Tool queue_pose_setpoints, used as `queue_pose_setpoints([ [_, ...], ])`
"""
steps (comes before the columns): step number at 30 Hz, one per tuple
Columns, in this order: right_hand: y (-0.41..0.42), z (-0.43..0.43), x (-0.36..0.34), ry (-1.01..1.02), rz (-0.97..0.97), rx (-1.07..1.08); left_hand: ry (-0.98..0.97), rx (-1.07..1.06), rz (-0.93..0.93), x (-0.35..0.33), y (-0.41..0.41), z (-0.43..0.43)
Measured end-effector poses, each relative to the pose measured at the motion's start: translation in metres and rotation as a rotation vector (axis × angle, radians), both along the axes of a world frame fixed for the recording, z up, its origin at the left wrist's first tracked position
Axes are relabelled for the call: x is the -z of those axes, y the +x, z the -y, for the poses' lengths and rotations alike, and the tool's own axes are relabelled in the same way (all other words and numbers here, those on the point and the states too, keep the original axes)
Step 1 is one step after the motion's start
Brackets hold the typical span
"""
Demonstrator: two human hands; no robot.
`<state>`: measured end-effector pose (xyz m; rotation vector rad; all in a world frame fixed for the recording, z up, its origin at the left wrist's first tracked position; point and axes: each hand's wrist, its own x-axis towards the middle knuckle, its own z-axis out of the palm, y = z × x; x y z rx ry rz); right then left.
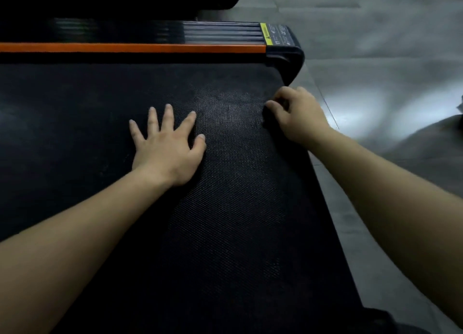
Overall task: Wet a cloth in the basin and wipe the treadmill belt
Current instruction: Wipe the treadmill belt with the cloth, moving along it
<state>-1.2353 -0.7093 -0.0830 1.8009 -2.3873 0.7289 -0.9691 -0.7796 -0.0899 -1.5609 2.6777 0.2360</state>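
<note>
While left hand (166, 145) presses belt (225, 221), fingers splayed, right hand (298, 115) curls, hold unclear

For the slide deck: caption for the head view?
Left hand flat on treadmill belt, right hand curled at its right edge.

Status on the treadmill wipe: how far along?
Done: nothing provable; no basin or wet streaks show. In hand: left hand lies flat on the belt; right hand is curled at its edge, but it is too dim to tell whether it holds a cloth. Left: probably wiping most of the belt.
</note>
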Motion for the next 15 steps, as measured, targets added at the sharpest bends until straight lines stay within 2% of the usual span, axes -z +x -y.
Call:
queue_pose_setpoints([
  [6,0.042,-0.107,0.001,0.049,0.067,-0.273,-0.005,0.0,-0.012,-0.003,0.001,-0.004],
  [8,0.036,-0.095,-0.001,0.022,0.036,-0.249,0.02,-0.002,-0.039,-0.008,0.002,-0.01],
  [12,0.025,-0.057,-0.001,0.012,0.142,0.007,0.12,0.065,-0.088,-0.016,0.006,-0.055],
  [15,0.046,-0.105,0.0,0.029,0.105,-0.102,0.127,0.15,-0.066,-0.011,0.016,-0.104],
])
